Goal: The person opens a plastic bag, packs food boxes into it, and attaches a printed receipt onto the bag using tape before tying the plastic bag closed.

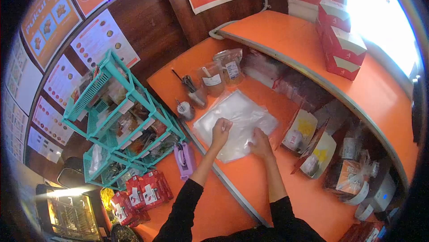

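Clear plastic bags (230, 112) lie in a loose, wrinkled stack on the orange counter in front of me. My left hand (221, 131) is over the middle of the stack, its fingers closed in a pinch on the plastic. At the right edge, my right hand (260, 143) has its fingers curled on the plastic bag, thumb toward the left hand. The exact fold of plastic in each grip is hard to make out. Just behind the stack stand a pouch with a white label (212, 80) and a cup of dark utensils (196, 96).
A turquoise tiered rack (127, 101) with packets stands left, beside a purple tape dispenser (184, 161) and red boxes (145, 193). To the right are open food boxes (299, 132) under an orange shelf (286, 31) bearing stacked red-and-white boxes (342, 47). A metal strip (237, 193) crosses the counter.
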{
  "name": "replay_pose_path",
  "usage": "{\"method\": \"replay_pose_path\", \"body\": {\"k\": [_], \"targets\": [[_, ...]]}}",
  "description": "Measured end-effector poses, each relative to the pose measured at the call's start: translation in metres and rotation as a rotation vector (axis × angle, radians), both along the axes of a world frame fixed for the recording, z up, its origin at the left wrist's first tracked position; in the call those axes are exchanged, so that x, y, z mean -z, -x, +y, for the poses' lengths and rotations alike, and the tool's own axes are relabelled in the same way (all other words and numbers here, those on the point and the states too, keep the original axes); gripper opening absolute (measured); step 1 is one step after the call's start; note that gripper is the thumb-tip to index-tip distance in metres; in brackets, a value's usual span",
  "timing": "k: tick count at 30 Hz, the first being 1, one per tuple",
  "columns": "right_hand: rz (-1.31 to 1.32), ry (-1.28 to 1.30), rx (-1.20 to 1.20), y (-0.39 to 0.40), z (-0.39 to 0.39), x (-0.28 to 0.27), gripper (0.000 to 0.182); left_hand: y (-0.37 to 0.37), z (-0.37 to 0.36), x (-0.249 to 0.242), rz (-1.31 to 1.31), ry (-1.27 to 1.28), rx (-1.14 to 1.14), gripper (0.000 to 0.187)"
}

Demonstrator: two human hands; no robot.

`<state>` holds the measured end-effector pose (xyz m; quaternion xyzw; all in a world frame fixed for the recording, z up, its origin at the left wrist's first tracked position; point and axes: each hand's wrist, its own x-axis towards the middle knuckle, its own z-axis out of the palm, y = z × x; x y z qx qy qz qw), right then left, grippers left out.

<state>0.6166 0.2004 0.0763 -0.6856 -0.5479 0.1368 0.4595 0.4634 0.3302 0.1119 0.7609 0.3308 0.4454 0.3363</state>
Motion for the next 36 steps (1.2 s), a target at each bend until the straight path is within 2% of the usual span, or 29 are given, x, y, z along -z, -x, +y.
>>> {"method": "replay_pose_path", "body": {"k": [2,4,8,10,12,13,15,17,19,21,22,23,25,27,28,29,31,33,35,36], "targets": [[-0.074,0.093,-0.054,-0.003,0.001,-0.002,0.032,-0.002,-0.001,0.008,-0.037,0.016,0.015,0.02],[-0.202,-0.089,0.082,-0.001,0.005,-0.001,0.02,-0.001,-0.003,0.013,0.011,0.033,-0.002,0.02],[-0.331,-0.088,0.097,-0.002,0.02,-0.012,0.012,0.002,-0.011,0.009,0.025,-0.033,-0.003,0.021],[-0.46,-0.204,0.06,-0.003,0.03,-0.026,0.009,0.006,-0.012,0.008,0.048,0.004,-0.037,0.022],[-0.398,-0.21,0.036,0.007,0.036,-0.08,0.008,0.008,-0.013,0.004,0.064,0.041,-0.071,0.023],[-0.324,-0.211,0.03,0.015,0.037,-0.113,0.008,0.01,-0.015,-0.001,0.062,-0.047,-0.143,0.022],[-0.405,-0.369,0.015,0.025,0.043,-0.166,0.012,0.016,-0.031,-0.022,0.053,-0.145,-0.223,0.022],[-0.378,-0.471,-0.006,0.037,0.045,-0.218,0.012,0.024,-0.083,-0.07,-0.092,-0.37,-0.508,0.017],[-0.425,-0.515,0.035,0.051,0.037,-0.259,0.013,0.039,-0.161,-0.094,-0.093,-0.223,-0.304,0.019],[-0.468,-0.561,0.062,0.072,0.012,-0.288,0.015,0.054,-0.215,-0.07,-0.19,-0.177,0.259,0.029],[-0.424,-0.563,0.044,0.086,-0.011,-0.295,0.014,0.054,-0.23,-0.082,-0.192,-0.184,0.239,0.029],[-0.381,-0.56,0.026,0.1,-0.037,-0.297,0.014,0.053,-0.25,-0.096,-0.368,0.004,0.154,0.036],[-0.224,-0.271,-0.119,0.136,-0.102,-0.282,0.011,0.066,-0.267,-0.105,-0.547,0.201,0.05,0.043],[-0.348,-0.407,-0.314,0.167,-0.15,-0.257,0.013,0.103,-0.261,-0.112,-1.209,0.942,0.382,0.053],[-0.228,-0.339,-0.47,0.182,-0.165,-0.235,0.016,0.122,-0.258,-0.098,-1.217,0.946,0.365,0.053],[-0.106,-0.269,-0.622,0.192,-0.171,-0.215,0.018,0.143,-0.25,-0.076,-1.256,0.933,0.677,0.056],[-0.007,-0.33,-0.682,0.188,-0.172,-0.205,0.018,0.172,-0.258,-0.079,-1.279,0.891,0.982,0.06],[0.102,-0.396,-0.74,0.18,-0.167,-0.187,0.018,0.188,-0.292,-0.13,-0.877,1.019,0.288,0.058],[0.472,-0.26,-0.454,0.177,-0.147,-0.155,0.024,0.206,-0.309,-0.141,-0.91,0.999,0.249,0.057],[0.473,-0.252,-0.474,0.184,-0.129,-0.132,0.024,0.218,-0.318,-0.14,-0.888,0.984,0.3,0.057]]}}
